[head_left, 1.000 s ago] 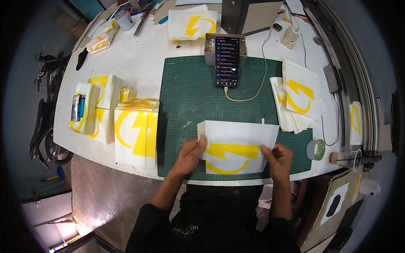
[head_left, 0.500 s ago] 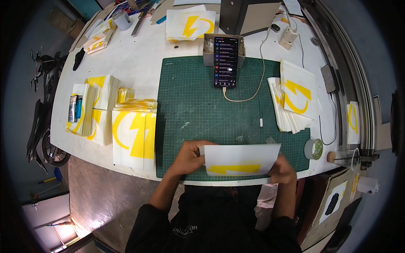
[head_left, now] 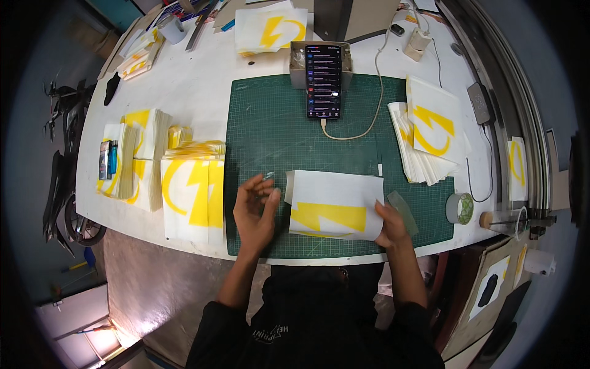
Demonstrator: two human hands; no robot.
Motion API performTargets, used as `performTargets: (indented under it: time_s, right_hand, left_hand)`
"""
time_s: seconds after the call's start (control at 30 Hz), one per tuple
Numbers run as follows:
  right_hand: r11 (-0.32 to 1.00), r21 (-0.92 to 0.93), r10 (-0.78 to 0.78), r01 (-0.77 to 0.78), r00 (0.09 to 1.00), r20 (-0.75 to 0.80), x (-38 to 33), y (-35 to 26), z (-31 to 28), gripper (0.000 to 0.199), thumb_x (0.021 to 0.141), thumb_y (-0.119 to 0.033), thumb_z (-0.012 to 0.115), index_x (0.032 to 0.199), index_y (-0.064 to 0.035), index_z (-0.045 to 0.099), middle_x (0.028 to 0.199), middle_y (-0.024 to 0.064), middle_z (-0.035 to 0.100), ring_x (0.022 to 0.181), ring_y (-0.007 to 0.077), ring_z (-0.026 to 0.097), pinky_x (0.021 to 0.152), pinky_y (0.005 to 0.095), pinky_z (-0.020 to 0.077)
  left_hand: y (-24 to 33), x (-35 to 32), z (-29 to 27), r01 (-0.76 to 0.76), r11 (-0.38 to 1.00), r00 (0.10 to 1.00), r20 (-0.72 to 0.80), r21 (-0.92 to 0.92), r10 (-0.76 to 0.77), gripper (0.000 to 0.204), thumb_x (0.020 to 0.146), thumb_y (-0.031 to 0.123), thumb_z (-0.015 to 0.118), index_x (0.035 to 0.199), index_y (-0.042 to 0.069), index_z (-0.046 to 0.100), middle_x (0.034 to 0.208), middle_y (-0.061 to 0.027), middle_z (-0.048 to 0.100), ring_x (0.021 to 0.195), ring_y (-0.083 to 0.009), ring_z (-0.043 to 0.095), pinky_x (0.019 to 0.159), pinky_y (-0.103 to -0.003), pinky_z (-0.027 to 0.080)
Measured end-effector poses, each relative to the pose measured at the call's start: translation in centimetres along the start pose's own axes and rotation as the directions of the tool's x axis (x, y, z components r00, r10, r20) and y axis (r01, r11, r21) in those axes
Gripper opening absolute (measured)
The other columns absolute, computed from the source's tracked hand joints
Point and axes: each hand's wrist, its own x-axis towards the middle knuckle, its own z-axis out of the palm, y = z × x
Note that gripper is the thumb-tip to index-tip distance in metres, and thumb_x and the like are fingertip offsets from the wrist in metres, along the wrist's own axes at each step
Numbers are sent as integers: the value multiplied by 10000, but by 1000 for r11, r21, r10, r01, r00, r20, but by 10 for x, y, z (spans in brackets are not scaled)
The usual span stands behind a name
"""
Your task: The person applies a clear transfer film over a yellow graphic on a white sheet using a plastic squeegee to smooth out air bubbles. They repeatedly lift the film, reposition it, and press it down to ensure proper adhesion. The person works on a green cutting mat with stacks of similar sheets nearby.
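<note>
A folded white paper piece (head_left: 335, 187) with a yellow lightning-bolt print lies low over the green cutting mat (head_left: 264, 135), its left edge turned up in a narrow flap. My right hand (head_left: 392, 226) grips its lower right corner, thumb on top and fingers beneath. Just left of the paper, my left hand (head_left: 255, 212) is lifted free with its fingers loosely bent and apart. It holds nothing that I can see. Beside my right hand rests a translucent flat strip (head_left: 404, 214), partly covered by the hand and paper.
Stacks of similar printed papers (head_left: 193, 203) stand left of the mat, another pile (head_left: 430, 132) to its right. A phone (head_left: 323, 83) on a cable leans against an open box (head_left: 298, 71). A tape roll (head_left: 460, 208) and a clear cup (head_left: 510, 222) sit near the right edge.
The folded paper has been lowered from a tilted hold and now lies flatter, printed face up. My left hand has let go of it and moved left, opening. My right hand still grips it.
</note>
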Motion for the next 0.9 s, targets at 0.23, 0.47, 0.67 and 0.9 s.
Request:
performTargets:
  time_s: [0.23,0.47,0.67,0.9]
  right_hand:
    - [986,5,165,-165,983,-76,15,-13,14,519,1139,-300,427,1478,85,501,1372,236,672,1234,314,706,1057,437,578]
    - [991,117,-43,59,989,-140,9,-20,22,486,1145,-331,440,1374,62,611,1305,207,713,1121,280,749,1008,424,596]
    - [979,-90,-195,185,975,-110,-5,-26,-28,481,1143,-346,476,1222,70,704,1142,195,763,996,263,759,931,415,594]
    - [874,-366,-306,320,947,97,-15,-15,-10,592,1032,-343,697,1400,105,579,1235,188,727,1189,261,690,1079,408,498]
  left_hand:
    - [21,2,10,451,885,831,417,-114,-369,353,1045,258,724,1191,-63,709,1060,-127,783,903,-148,732,811,-288,577]
    - [-5,41,13,579,815,691,526,9,-497,481,1078,419,643,981,-31,782,934,-108,790,811,-128,734,790,-274,563]
    - [4,43,21,670,722,694,491,-173,-526,547,1098,465,587,981,-35,775,941,-103,780,815,-140,725,785,-277,554]
    - [-19,47,13,600,798,693,531,-51,-488,651,1122,528,479,1315,-75,628,1221,-190,727,1113,-241,731,963,-376,592]
